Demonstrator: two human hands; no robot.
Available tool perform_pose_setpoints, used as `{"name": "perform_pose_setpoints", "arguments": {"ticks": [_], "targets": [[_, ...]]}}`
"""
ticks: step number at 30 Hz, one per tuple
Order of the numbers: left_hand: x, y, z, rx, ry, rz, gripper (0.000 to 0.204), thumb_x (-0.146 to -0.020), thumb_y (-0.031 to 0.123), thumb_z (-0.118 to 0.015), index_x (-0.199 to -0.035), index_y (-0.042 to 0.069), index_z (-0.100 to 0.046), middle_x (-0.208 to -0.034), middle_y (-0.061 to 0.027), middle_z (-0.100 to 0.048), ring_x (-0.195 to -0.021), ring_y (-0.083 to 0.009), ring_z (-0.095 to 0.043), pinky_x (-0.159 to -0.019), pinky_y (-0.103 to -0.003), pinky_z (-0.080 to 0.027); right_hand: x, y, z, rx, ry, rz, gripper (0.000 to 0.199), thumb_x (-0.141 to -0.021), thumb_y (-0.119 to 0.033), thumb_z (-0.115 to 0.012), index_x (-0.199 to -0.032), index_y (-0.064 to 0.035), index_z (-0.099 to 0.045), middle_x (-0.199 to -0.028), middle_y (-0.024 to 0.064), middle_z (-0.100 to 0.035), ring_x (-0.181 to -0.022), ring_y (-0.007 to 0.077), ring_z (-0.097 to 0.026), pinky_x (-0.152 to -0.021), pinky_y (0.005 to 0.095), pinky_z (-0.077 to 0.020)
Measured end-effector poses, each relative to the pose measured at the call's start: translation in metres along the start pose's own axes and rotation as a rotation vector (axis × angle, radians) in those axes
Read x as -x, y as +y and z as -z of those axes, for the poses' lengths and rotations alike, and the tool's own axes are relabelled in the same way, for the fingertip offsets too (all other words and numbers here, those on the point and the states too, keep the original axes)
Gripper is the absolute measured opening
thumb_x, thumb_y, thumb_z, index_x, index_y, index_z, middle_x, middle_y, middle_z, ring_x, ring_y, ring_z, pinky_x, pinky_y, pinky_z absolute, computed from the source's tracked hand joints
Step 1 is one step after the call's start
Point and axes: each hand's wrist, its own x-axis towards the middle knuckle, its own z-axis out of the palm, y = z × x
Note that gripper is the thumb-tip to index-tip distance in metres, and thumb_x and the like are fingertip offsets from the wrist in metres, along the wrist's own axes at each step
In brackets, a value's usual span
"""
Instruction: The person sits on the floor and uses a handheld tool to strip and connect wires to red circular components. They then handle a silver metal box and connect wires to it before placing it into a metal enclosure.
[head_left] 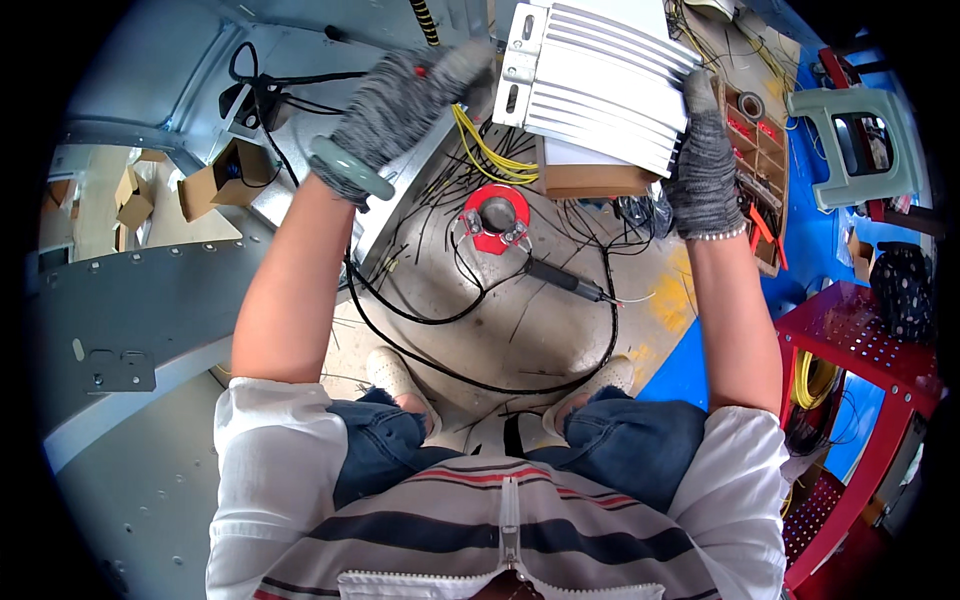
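Observation:
A silver finned metal housing (600, 85), with slotted flanges at its left end, is between my two gloved hands. My right hand (705, 165), in a grey knit glove, is closed on its right edge with the thumb up along the side. My left hand (405, 115), in a matching glove, is closed at the left flange; its fingertips are partly hidden there. A pale green bangle (350, 168) circles my left wrist. Below the housing is a cardboard box (600, 180). On the floor, a red ring-shaped part (495, 220) lies beside a black-handled tool (565, 280).
A metal cabinet frame (150, 290) stands at the left, with an open carton (235, 175) inside. Black cables and yellow wires (490, 155) cross the floor. To the right are a divided parts tray (755, 150), a grey-green plastic frame (855, 145) and a red perforated cart (850, 330).

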Motion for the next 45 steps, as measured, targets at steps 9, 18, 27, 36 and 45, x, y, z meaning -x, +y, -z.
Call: {"name": "perform_pose_setpoints", "arguments": {"ticks": [9, 18, 27, 36, 45], "targets": [[-0.002, -0.026, -0.018, 0.213, 0.061, -0.115, 0.044, -0.079, 0.049, -0.061, -0.085, 0.005, -0.065, -0.059, 0.0011, -0.048, -0.055, -0.0064, -0.043, -0.049, -0.023, -0.036, 0.004, 0.009, 0.035, 0.493, -0.091, 0.115, 0.045, -0.080, -0.043, -0.062, -0.100, -0.0037, -0.055, -0.089, 0.0039, -0.057, -0.076, 0.0105, -0.054, -0.068, 0.0247, -0.0452], [-0.001, -0.067, 0.004, 0.226, -0.098, 0.245, 0.038, -0.077, 0.045, -0.065, -0.082, 0.007, -0.069, -0.062, 0.0013, -0.053, -0.056, -0.0081, -0.041, -0.053, -0.023, -0.038, 0.119, -0.039, 0.245, 1.127, -0.585, -0.637, 0.016, -0.069, -0.020, -0.073, -0.069, -0.0083, -0.061, -0.065, 0.0026, -0.059, -0.059, 0.0139, -0.054, -0.056, 0.0284, -0.0424], [-0.005, -0.063, -0.016, 0.153, -0.070, 0.244, 0.035, -0.075, 0.041, -0.068, -0.086, 0.007, -0.070, -0.061, 0.0022, -0.054, -0.057, -0.0070, -0.041, -0.055, -0.023, -0.037, 0.097, 0.064, 0.172, 0.864, -0.423, -0.408, 0.034, -0.085, -0.025, -0.058, -0.108, 0.0005, -0.056, -0.100, 0.0114, -0.059, -0.090, 0.0172, -0.056, -0.079, 0.0272, -0.0442], [0.009, -0.038, -0.003, 0.026, 0.002, 0.241, 0.038, -0.078, 0.041, -0.064, -0.093, 0.006, -0.069, -0.067, -0.0031, -0.060, -0.063, -0.0096, -0.048, -0.064, -0.025, -0.042, -0.034, 0.108, -0.024, 0.035, -0.543, -0.291, 0.069, -0.075, -0.041, -0.069, -0.122, 0.0015, -0.042, -0.113, 0.0134, -0.054, -0.101, 0.0229, -0.055, -0.087, 0.0307, -0.0455], [0.052, -0.061, 0.024, -0.308, 0.370, 0.121, 0.047, -0.074, 0.034, -0.071, -0.107, 0.003, -0.058, -0.096, -0.0121, -0.062, -0.091, -0.0224, -0.058, -0.081, -0.033, -0.045, -0.024, 0.069, -0.011, 0.347, -0.613, -0.257, 0.054, -0.070, -0.040, -0.073, -0.106, -0.0027, -0.058, -0.093, 0.0063, -0.063, -0.084, 0.0154, -0.060, -0.072, 0.0281, -0.0490]]}}
